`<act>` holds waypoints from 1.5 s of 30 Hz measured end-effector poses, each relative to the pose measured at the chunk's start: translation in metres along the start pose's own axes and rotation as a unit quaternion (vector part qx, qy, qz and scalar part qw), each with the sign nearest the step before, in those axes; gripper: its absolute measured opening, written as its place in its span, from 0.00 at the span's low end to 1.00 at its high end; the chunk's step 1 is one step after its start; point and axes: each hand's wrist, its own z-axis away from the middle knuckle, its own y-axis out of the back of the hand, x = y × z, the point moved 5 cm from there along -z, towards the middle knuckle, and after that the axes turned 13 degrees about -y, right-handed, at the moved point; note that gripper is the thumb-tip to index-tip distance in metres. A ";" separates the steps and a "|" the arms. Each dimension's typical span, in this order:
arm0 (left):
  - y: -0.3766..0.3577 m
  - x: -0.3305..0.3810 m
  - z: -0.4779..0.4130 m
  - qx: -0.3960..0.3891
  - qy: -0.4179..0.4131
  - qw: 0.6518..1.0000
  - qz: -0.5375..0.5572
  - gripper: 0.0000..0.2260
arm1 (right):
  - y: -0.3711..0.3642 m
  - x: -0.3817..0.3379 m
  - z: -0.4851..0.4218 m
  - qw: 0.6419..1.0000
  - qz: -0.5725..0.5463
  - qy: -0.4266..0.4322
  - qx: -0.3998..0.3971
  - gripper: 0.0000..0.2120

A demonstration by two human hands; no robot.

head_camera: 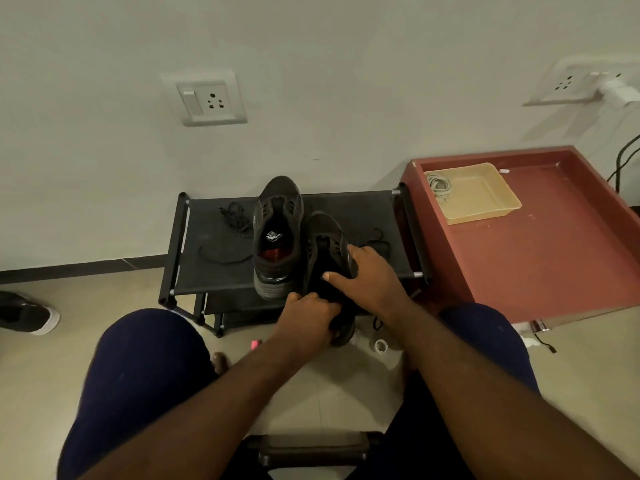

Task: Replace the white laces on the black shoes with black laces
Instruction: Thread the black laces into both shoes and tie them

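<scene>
Head view: two black shoes stand on the rack (363, 209), and no white lace shows on either. The far shoe (277, 237) rests free. The near shoe (325, 244) hangs over the front edge, with the left grip (306, 320) wrapped round its heel and the right grip (367, 278) clasping its side, thumb across the opening. Loose black laces (235, 218) lie on the rack, and another black lace (375, 239) lies just beyond the right grip. White laces (438, 187) are coiled in a tray (485, 202) on the red bench (554, 254). The shoe looks light, with a soft upper and a stiff sole, so the heel gives the firm hold. The laces are limp and best pinched at their tips.
</scene>
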 end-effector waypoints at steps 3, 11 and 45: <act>0.003 -0.004 -0.005 -0.036 -0.001 0.999 0.009 0.14 | 0.002 -0.009 -0.020 1.000 -0.004 0.004 0.017 0.36; 0.006 -0.015 -0.011 -0.080 0.003 0.992 0.097 0.19 | -0.015 -0.011 -0.062 0.988 -0.104 -0.044 -0.107 0.43; 0.048 -0.093 -0.086 0.146 0.223 0.963 0.030 0.11 | -0.012 0.001 -0.065 0.977 -0.140 -0.029 -0.156 0.37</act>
